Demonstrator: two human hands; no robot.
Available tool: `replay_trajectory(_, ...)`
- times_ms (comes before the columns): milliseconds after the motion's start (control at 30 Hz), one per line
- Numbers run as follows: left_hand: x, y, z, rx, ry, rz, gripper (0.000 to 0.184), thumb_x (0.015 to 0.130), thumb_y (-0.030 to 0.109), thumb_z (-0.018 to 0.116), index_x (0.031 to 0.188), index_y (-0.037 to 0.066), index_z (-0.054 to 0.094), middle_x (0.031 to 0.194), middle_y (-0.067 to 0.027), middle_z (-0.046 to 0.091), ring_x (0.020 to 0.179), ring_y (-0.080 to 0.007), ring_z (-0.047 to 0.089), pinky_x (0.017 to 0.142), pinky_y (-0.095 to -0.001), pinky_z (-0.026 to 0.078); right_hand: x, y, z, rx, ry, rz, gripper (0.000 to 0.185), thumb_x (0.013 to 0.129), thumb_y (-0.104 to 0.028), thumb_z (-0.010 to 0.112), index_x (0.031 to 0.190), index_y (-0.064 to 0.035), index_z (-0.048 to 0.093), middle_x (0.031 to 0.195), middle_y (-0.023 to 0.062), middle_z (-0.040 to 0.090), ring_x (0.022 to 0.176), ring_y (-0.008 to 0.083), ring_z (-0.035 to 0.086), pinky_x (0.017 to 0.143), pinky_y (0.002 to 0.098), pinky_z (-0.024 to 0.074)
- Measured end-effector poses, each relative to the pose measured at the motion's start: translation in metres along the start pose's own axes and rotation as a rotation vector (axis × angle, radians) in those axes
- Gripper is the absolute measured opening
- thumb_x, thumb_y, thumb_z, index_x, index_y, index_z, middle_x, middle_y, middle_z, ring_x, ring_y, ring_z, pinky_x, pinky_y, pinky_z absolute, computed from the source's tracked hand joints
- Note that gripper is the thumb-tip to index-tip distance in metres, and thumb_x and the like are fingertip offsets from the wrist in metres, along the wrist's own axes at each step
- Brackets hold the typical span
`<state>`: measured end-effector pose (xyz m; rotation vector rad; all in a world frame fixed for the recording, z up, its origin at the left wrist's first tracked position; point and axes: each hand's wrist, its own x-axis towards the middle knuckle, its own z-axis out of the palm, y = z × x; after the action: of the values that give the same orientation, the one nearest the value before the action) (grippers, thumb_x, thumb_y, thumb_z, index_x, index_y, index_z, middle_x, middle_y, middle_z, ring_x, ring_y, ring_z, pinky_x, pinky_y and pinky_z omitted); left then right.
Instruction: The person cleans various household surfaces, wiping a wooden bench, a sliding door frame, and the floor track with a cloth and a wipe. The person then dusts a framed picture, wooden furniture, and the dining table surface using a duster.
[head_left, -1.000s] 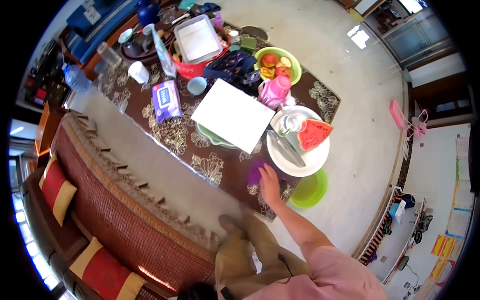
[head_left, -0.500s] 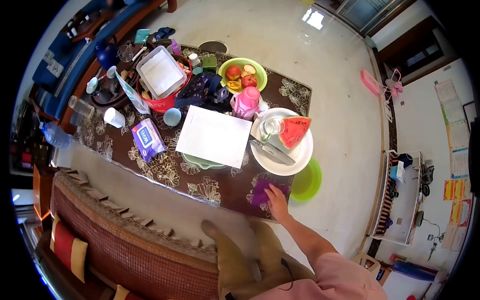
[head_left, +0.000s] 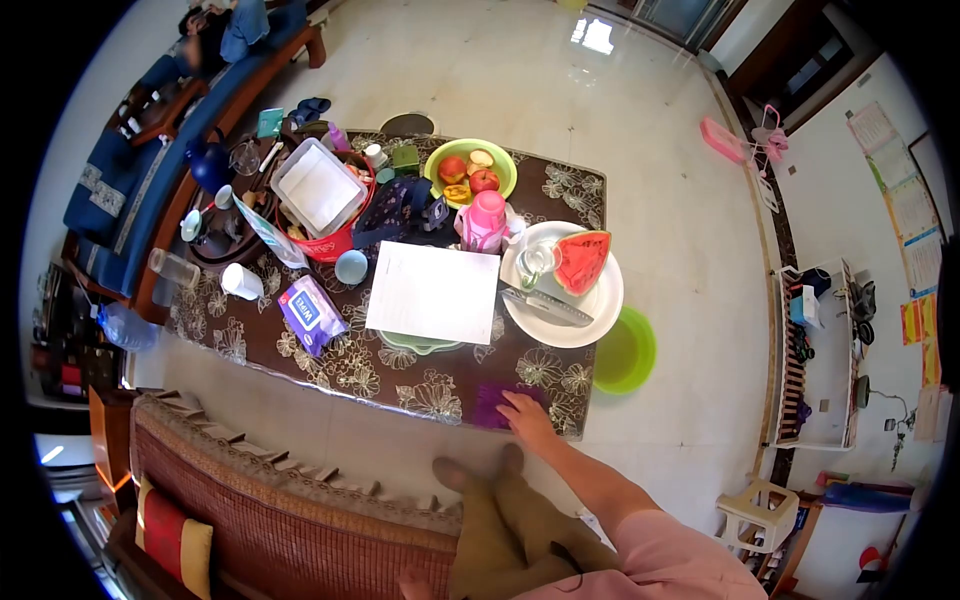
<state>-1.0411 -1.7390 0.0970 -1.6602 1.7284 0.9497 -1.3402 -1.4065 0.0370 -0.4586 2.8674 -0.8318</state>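
My right hand [head_left: 525, 414] is at the near right edge of the dark flowered table [head_left: 400, 385], its fingers on a flattened purple cloth [head_left: 492, 404]. Most of the cloth shows to the left of the fingers. Part of my left hand [head_left: 414, 584] shows low at the bottom edge of the view, by my leg; its fingers are too unclear to read. Beyond the cloth stands a white plate [head_left: 603, 325] with a watermelon piece [head_left: 582, 262], a clear glass [head_left: 537, 262] and a knife [head_left: 550, 307]. A white board [head_left: 433, 292] lies on a green tray [head_left: 420, 344].
Farther back are a fruit bowl [head_left: 507, 165], a pink bottle [head_left: 485, 222], a red basket [head_left: 328, 247], a wipes pack [head_left: 312, 316] and a white cup [head_left: 241, 281]. A green basin [head_left: 625, 350] is below the table's right side. A person [head_left: 215, 38] sits at the upper left.
The view has turned and shifted. My right hand has moved left along the table's near edge with the purple cloth, which now lies flatter. Part of my left hand has come into view.
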Motion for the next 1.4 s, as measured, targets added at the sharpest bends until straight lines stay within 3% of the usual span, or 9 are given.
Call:
replay_trajectory(67, 0.063, -0.055, 0.015, -0.012, -0.071, 0.263, 0.012, 0.095, 0.014, 0.058, 0.095, 0.002, 0.056, 0.088, -0.0097, 0.051, 0.075, -0.0195, 0.050, 0.073, -0.0362, 0.048, -0.023, 0.026, -0.023, -0.031, 0.019, 0.062, 0.048, 0.073, 0.000, 0.068, 0.121, -0.0097, 0.063, 0.137, 0.0163, 0.050, 0.121, 0.0356, 0.050, 0.102, 0.0444, 0.0434)
replay_trajectory(267, -0.025, 0.041, 0.049, 0.208, -0.125, 0.569, 0.039, 0.095, 0.016, 0.058, 0.130, 0.002, 0.054, 0.124, -0.0155, 0.056, 0.101, -0.0254, 0.056, 0.087, -0.0399, 0.048, -0.023, 0.077, -0.040, -0.009, 0.347, 0.464, 0.038, 0.077, -0.002, 0.065, 0.116, -0.0075, 0.065, 0.117, 0.0172, 0.055, 0.110, 0.0368, 0.052, 0.095, 0.0440, 0.0449)
replay_trajectory(500, -0.076, 0.157, 0.083, 0.172, -0.178, 0.903, 0.036, 0.093, 0.016, 0.059, 0.125, 0.000, 0.056, 0.125, -0.0164, 0.055, 0.114, -0.0318, 0.054, 0.097, -0.0392, 0.044, 0.037, 0.005, 0.004, 0.099, 0.241, 0.315, 0.037, 0.078, -0.005, 0.067, 0.114, -0.0120, 0.066, 0.112, 0.0148, 0.053, 0.105, 0.0339, 0.053, 0.086, 0.0418, 0.0495)
replay_trajectory(567, -0.071, 0.173, 0.102, 0.147, -0.148, 1.236, 0.036, 0.089, 0.015, 0.062, 0.122, 0.000, 0.057, 0.121, -0.0205, 0.059, 0.116, -0.0377, 0.051, 0.101, -0.0452, 0.040, 0.019, -0.004, 0.008, 0.135, 0.119, 0.204, 0.039, 0.077, -0.006, 0.069, 0.115, -0.0136, 0.066, 0.113, 0.0136, 0.053, 0.106, 0.0329, 0.053, 0.086, 0.0410, 0.0509)
replay_trajectory(700, -0.084, 0.189, 0.104, 0.154, -0.245, 1.268, 0.037, 0.088, 0.015, 0.063, 0.121, 0.000, 0.056, 0.123, -0.0209, 0.057, 0.119, -0.0382, 0.050, 0.104, -0.0457, 0.039, -0.038, 0.019, -0.014, 0.129, 0.053, 0.271, 0.039, 0.075, -0.007, 0.070, 0.114, -0.0137, 0.067, 0.112, 0.0121, 0.054, 0.104, 0.0312, 0.055, 0.086, 0.0403, 0.0514)
replay_trajectory(933, -0.072, 0.177, 0.089, 0.307, -0.293, 1.313, 0.041, 0.088, 0.017, 0.064, 0.124, 0.000, 0.055, 0.127, -0.0210, 0.056, 0.121, -0.0385, 0.049, 0.105, -0.0453, 0.038, -0.025, 0.066, -0.028, 0.065, 0.549, 0.732, 0.029, 0.079, -0.009, 0.068, 0.108, -0.0050, 0.068, 0.099, 0.0167, 0.055, 0.091, 0.0345, 0.057, 0.081, 0.0425, 0.0480)
replay_trajectory(1200, -0.072, 0.261, 0.150, 0.461, -0.192, 1.663, 0.054, 0.086, 0.014, 0.064, 0.135, -0.001, 0.046, 0.142, -0.0219, 0.042, 0.129, -0.0441, 0.040, 0.107, -0.0511, 0.034, 0.031, -0.008, 0.003, 0.327, 0.230, 0.544, 0.036, 0.084, -0.016, 0.070, 0.118, -0.0056, 0.065, 0.106, 0.0155, 0.054, 0.095, 0.0312, 0.059, 0.082, 0.0402, 0.0504)
replay_trajectory(1267, -0.079, 0.296, 0.171, 0.560, -0.104, 1.753, 0.058, 0.087, 0.018, 0.064, 0.138, 0.000, 0.044, 0.147, -0.0202, 0.037, 0.135, -0.0432, 0.033, 0.109, -0.0530, 0.031, 0.010, -0.017, -0.009, 0.701, 0.625, 0.536, 0.038, 0.089, -0.014, 0.066, 0.125, -0.0059, 0.060, 0.111, 0.0146, 0.056, 0.097, 0.0273, 0.059, 0.079, 0.0381, 0.0518)
replay_trajectory(1400, -0.078, 0.337, 0.220, 0.753, 0.041, 1.848, 0.064, 0.089, 0.030, 0.063, 0.143, 0.004, 0.041, 0.152, -0.0173, 0.033, 0.139, -0.0401, 0.030, 0.112, -0.0534, 0.027, -0.090, -0.034, -0.014, 0.652, 0.522, 0.682, 0.034, 0.091, -0.007, 0.059, 0.125, -0.0050, 0.058, 0.122, 0.0157, 0.055, 0.103, 0.0287, 0.058, 0.084, 0.0384, 0.0496)
